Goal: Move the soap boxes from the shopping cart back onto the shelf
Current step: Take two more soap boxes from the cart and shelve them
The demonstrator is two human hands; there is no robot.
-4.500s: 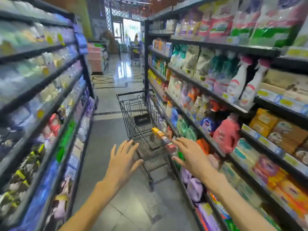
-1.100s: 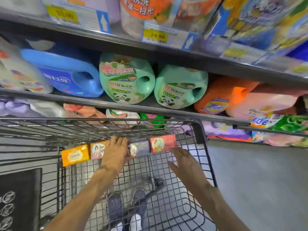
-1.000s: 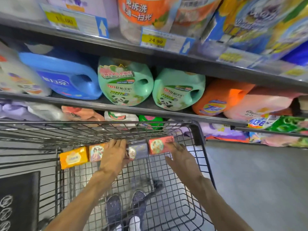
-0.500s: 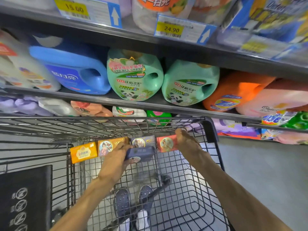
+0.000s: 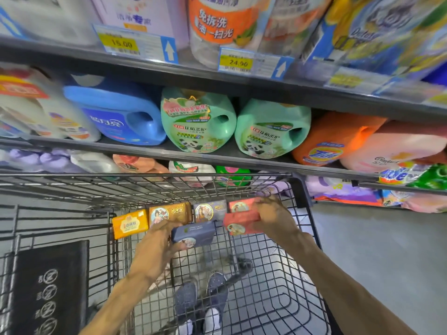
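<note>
— What do we see in the shopping cart [image 5: 300,189]?
— We count a row along its far wall: yellow soap box [image 5: 130,224], gold soap box [image 5: 170,212], navy soap box [image 5: 210,210], red soap box [image 5: 242,204].
— And lifted?
— We see a second navy box [image 5: 193,234] and a second red box [image 5: 240,223], raised at six o'clock of that row.

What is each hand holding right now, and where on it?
The left hand grips a dark blue soap box by its left end. The right hand grips a red soap box by its right end.
</note>
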